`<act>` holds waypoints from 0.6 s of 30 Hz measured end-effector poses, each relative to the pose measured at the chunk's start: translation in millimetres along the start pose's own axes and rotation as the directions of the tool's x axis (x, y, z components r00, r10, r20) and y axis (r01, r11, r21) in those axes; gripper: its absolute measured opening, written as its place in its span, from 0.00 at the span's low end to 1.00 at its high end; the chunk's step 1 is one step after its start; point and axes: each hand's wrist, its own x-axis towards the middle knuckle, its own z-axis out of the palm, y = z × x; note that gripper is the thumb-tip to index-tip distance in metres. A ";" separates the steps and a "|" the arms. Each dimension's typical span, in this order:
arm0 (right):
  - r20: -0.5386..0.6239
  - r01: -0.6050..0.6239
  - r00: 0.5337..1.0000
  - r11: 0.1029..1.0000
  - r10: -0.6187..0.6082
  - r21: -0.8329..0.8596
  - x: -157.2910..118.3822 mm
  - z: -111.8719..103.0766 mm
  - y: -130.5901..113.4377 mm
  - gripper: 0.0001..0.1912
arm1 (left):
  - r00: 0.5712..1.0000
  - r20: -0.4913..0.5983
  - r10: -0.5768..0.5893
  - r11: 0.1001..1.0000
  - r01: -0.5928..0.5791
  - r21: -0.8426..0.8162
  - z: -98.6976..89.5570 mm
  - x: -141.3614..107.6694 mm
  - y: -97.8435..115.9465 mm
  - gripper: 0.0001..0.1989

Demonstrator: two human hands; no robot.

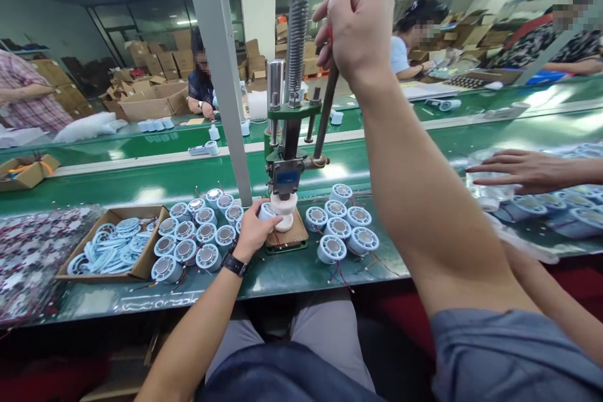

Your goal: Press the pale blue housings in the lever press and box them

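A hand-operated press (288,169) with a tall spring stands on the bench before me. My right hand (362,30) is raised high and closed around the top of its lever (326,110). Down by the base, my left hand (254,229) has its fingers around a light blue round housing (267,211), beside the white pressing block (284,204). The fingers partly cover that housing. Similar blue round housings with silver centres and thin wires stand in groups left (206,235) and right (338,226) of the press.
An open cardboard box (141,270) of light blue rings lies at left, next to bagged wired parts (38,257). A grey post (221,56) rises behind the housings. At right, a co-worker's hand (532,169) reaches over more housings. Other people sit across the green bench.
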 end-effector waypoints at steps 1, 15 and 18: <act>-0.006 0.006 1.000 1.000 -0.006 0.001 0.3 0.6 -0.1 0.35 | 1.000 -0.015 -0.010 1.000 0.009 -0.029 0.1 -0.2 -2.2 0.26; 0.056 0.054 0.997 0.994 -0.048 -0.097 9.5 3.2 8.6 0.26 | 0.985 0.160 0.070 0.997 -0.062 -0.055 28.3 13.2 -12.0 0.25; 0.086 0.017 0.996 0.990 -0.005 -0.140 2.0 -9.6 -2.3 0.24 | 0.973 0.222 0.056 0.998 -0.054 -0.016 23.5 11.6 -8.8 0.30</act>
